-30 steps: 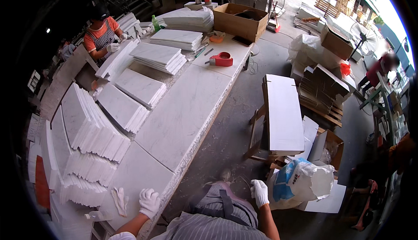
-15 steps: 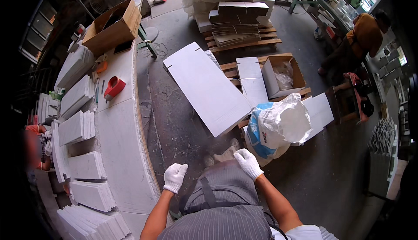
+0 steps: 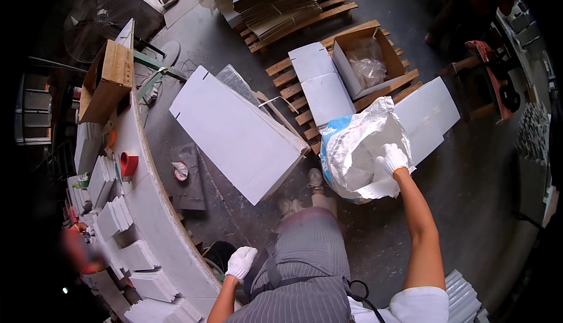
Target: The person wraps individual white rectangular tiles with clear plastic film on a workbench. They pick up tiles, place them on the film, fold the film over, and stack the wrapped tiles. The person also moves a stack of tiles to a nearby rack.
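My right hand point(image 3: 393, 159), in a white knit glove, is inside the wide mouth of a white and blue sack point(image 3: 340, 167). Its fingers look curled; whether anything is in them is hidden. The sack stands upright, its crumpled rim folded open. My left hand point(image 3: 241, 262), also gloved, is closed in a loose fist beside my grey striped apron point(image 3: 311, 252), near the table edge, and nothing shows in it. In front of me lies a stack of flat white cardboard boxes point(image 3: 234, 135).
A long worktable point(image 3: 149, 206) on the left carries stacked white slabs, a red tape dispenser point(image 3: 128, 165) and a cardboard box point(image 3: 108, 80). Ahead, a wooden pallet point(image 3: 287, 82) bears cartons and an open box point(image 3: 346, 80). A person point(image 3: 469, 0) stands at the far right.
My right hand has moved from beside the sack into its mouth. My left hand has dropped lower, nearer my body. The view has turned and leans over the sack.
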Tool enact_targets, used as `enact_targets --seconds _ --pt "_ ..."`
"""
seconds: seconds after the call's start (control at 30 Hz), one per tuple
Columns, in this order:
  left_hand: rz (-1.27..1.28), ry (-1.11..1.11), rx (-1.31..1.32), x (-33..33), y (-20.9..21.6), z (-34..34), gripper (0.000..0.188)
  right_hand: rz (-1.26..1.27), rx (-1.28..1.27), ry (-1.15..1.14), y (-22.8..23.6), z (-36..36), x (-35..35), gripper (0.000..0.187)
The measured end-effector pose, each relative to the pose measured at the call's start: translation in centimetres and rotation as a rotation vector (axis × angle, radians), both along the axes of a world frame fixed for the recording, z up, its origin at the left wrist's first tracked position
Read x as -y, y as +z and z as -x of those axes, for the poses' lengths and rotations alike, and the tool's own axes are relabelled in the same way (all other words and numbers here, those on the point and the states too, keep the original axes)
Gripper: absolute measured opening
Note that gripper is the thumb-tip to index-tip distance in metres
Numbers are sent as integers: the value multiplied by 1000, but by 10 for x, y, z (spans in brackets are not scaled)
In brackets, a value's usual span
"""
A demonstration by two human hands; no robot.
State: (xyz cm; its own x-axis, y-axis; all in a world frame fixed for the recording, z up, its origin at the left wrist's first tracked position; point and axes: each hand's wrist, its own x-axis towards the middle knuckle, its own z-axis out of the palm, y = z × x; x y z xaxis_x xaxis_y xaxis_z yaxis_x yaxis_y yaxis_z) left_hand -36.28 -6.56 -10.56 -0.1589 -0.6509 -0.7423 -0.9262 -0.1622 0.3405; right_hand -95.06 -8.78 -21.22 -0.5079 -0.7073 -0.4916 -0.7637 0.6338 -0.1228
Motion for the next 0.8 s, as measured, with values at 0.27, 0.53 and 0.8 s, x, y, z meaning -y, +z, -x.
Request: enact_targets --seconds 0.27,0.53,0.8 --pt "-240 129 100 -36 8 19 40 -316 -172 -39 -111 25 20 46" --pt "-209 131 134 -27 26 46 37 -189 97 -572 -185 34 -9 31" --pt "-128 108 51 6 23 85 38 817 1163 -1219 -10 47 17 35"
